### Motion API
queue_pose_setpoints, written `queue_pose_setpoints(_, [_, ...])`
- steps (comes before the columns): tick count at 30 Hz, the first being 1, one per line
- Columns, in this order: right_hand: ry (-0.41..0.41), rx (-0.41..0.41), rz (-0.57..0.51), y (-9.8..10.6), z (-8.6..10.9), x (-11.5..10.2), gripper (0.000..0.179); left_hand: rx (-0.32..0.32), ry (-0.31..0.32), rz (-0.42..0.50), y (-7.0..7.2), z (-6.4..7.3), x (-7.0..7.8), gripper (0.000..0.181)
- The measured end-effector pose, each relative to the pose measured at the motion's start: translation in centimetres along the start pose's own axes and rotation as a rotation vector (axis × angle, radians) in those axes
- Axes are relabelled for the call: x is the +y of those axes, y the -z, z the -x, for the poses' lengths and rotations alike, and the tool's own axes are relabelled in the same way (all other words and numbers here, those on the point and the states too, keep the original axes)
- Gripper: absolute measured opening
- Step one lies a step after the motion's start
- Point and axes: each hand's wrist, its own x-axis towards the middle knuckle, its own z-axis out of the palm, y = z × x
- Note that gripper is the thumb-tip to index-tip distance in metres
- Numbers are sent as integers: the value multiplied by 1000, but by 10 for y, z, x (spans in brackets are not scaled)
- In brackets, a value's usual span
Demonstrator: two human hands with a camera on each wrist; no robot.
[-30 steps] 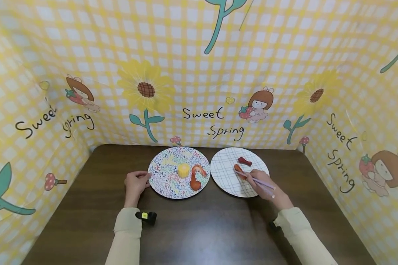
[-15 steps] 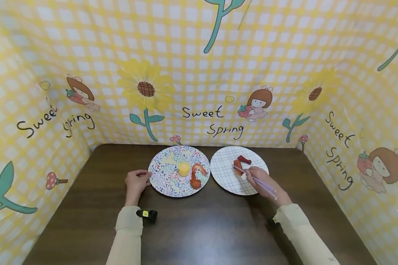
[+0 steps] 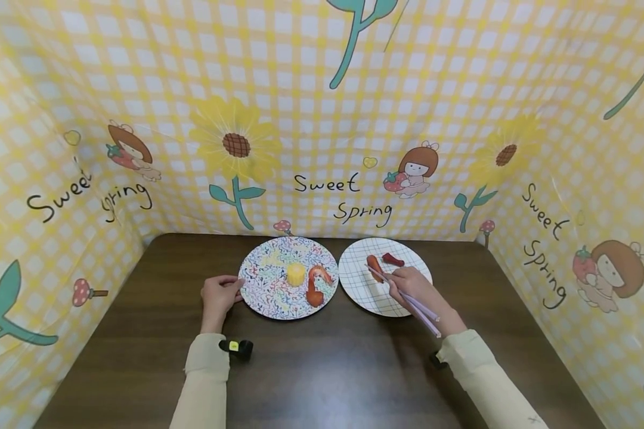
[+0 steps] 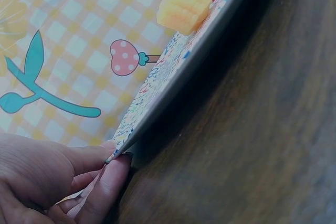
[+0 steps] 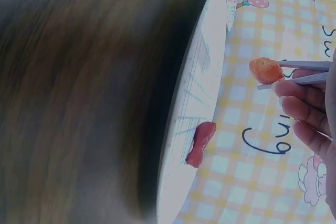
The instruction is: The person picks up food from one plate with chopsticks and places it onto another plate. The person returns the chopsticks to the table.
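Observation:
My left hand (image 3: 220,298) pinches the left rim of a round plate with multicoloured squiggles (image 3: 263,289); in the left wrist view the thumb and fingers (image 4: 107,182) meet at its edge. My right hand (image 3: 415,292) holds a pair of lavender chopsticks (image 3: 423,310). Their tips grip an orange-brown, drumstick-like food piece (image 3: 374,267), lifted off the white grid-lined plate (image 3: 354,289) in the right wrist view. A dark red, bone-shaped piece (image 5: 200,144) lies on that plate.
On the squiggly plate sit a yellow corn chunk (image 3: 296,274), a shrimp (image 3: 321,273) and an orange-brown piece (image 3: 314,297). The plates stand side by side on a dark wooden table (image 3: 311,369). Yellow checked cloth (image 3: 311,137) walls the back and sides.
My right hand and chopsticks have shifted left, carrying the orange-brown piece away from the dark red one. The left hand keeps its place at the plate's rim.

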Motion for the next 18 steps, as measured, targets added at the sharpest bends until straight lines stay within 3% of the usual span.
queue_pose_setpoints(18, [63, 1, -73, -19, -27, -26, 25, 16, 11, -19, 0, -2, -1, 31])
